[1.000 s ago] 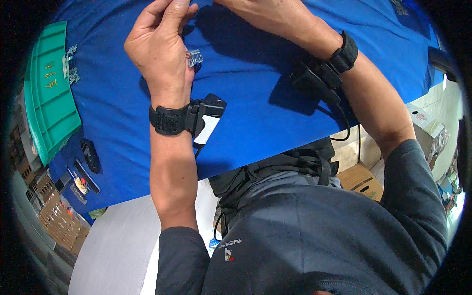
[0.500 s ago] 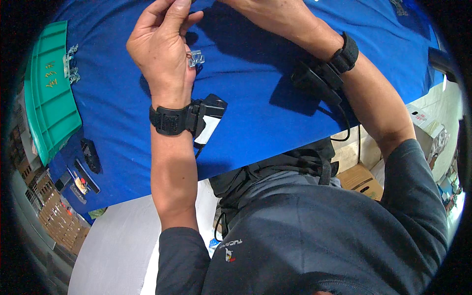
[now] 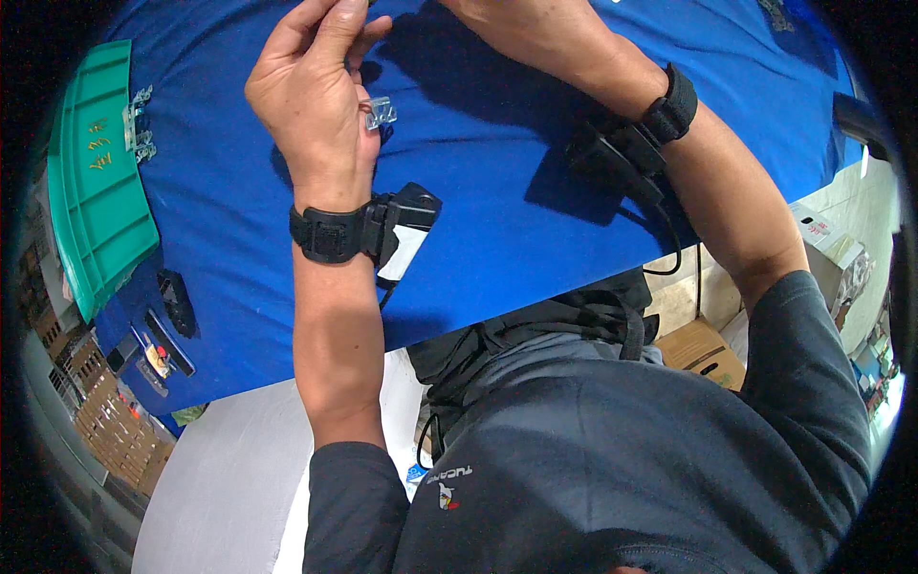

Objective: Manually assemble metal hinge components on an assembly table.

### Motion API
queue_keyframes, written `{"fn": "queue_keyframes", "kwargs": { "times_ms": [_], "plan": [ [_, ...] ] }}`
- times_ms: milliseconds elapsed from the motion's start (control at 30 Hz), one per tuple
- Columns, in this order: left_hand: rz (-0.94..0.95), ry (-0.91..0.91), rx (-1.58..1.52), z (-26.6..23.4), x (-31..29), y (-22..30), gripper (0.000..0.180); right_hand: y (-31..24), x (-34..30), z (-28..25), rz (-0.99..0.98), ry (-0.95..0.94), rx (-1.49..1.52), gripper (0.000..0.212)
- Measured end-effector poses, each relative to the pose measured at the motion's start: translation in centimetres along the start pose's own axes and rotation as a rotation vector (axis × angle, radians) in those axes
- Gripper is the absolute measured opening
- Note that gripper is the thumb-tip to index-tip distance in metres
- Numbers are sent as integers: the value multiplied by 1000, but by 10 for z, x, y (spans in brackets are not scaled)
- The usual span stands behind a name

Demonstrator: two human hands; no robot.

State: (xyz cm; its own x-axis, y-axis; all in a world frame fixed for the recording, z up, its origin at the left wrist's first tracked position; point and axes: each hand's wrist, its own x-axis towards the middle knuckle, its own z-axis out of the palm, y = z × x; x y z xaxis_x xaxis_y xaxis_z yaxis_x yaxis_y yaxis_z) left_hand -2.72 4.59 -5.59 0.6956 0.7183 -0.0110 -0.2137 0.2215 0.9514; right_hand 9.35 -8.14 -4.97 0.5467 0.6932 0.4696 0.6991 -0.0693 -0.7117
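Observation:
My left hand [image 3: 316,105] is raised over the blue cloth near the upper edge of the view, thumb and fingertips pinched together. A small clear plastic piece [image 3: 381,113] sticks out from the little-finger side of its palm. A tiny dark bit shows at the thumb tip, mostly cut off by the picture's edge, so its kind is unclear. My right hand [image 3: 535,33] reaches up to the same edge, just right of the left one. Its fingers lie outside the picture, so what they hold cannot be seen.
A green plastic bin [image 3: 100,172] stands at the left, with several clear plastic pieces [image 3: 142,124] beside it. Dark narrow objects [image 3: 170,340] lie at the near left of the blue-covered table [image 3: 478,268]. Black devices are strapped to both wrists, and a cable [image 3: 677,239] hangs by the right one.
My left thumb and fingers have shifted very slightly at the upper edge, where a bit of dark material now shows by the thumb tip. Both forearms stay practically still.

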Motion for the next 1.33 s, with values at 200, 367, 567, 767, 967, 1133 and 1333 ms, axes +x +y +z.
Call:
{"fn": "queue_keyframes", "kwargs": {
  "times_ms": [200,367,567,767,967,1133,1333],
  "plan": [
    [-10,8,-10,-1,1,0,18,-5,1,-3,34,-29,22,23],
    [-11,18,-2,-1,0,0,18,2,-1,1,-23,-11,80,19],
    [8,29,-18,-1,1,-1,19,-3,0,-3,8,-32,99,17],
    [-7,16,-18,-3,0,0,19,3,-1,1,-50,-10,43,18],
    [-8,25,-27,0,1,0,19,2,-1,0,-45,-7,56,19],
    [-18,28,-31,-1,1,2,18,-2,2,-3,73,-88,-10,19],
    [-23,22,-30,-1,2,1,18,6,-1,1,-64,5,62,20]
  ]
}}
